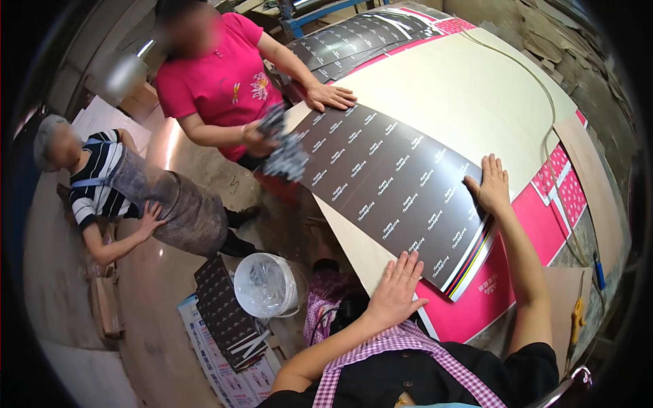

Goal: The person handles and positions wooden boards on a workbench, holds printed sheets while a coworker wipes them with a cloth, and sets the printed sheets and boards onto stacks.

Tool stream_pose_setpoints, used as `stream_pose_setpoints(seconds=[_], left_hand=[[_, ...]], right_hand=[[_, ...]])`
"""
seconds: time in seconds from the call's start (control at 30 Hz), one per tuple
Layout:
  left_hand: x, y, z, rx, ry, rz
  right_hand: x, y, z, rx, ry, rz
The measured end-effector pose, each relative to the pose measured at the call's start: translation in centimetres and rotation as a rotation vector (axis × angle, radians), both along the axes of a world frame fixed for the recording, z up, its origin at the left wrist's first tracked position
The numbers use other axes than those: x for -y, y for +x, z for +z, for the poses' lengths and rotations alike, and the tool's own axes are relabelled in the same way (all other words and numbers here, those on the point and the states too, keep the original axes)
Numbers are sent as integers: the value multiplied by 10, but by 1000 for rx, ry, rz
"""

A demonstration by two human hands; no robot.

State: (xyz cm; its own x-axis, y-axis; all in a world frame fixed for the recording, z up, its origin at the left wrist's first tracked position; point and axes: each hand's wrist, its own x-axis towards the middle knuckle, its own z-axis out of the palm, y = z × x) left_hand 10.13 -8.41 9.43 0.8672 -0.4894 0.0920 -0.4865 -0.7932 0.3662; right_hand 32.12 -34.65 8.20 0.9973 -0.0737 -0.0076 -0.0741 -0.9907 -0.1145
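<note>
A dark grey printed sheet [388, 177] with repeated white "Happy Thanksgiving" lettering lies over a cream board [435, 88]. My left hand [398, 289] rests at the sheet's near left edge, its fingers stretched out and partly on the cream board. Flat on the right edge of the sheet lies my right hand [491, 187], thumb apart from the fingers. Neither hand grips anything. Across the sheet, a person in a pink shirt presses one hand [331, 96] on its far corner and holds a crumpled grey cloth [284, 148] in the other.
Pink printed sheets [469, 299] lie under the boards, with more dark sheets [354, 44] at the back. A cord [544, 122] crosses the right side, near a yellow-handled tool [578, 313]. A white bucket [265, 285] and stacked dark sheets [224, 313] are at left. Another person [136, 183] is beyond.
</note>
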Motion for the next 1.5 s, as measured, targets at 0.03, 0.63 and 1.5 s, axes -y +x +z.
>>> stream_pose_setpoints(seconds=[0.03, 0.63, 1.5], left_hand=[[0, 0, 0, 7, -4, 3], [-23, -43, -3, 134, -626, -341], [-156, -5, -20, 173, -973, 371]], right_hand=[[1, 1, -3, 7, -4, 3], [59, -108, 3, 87, 79, -19], [163, -344, -39, 134, -89, -395]])
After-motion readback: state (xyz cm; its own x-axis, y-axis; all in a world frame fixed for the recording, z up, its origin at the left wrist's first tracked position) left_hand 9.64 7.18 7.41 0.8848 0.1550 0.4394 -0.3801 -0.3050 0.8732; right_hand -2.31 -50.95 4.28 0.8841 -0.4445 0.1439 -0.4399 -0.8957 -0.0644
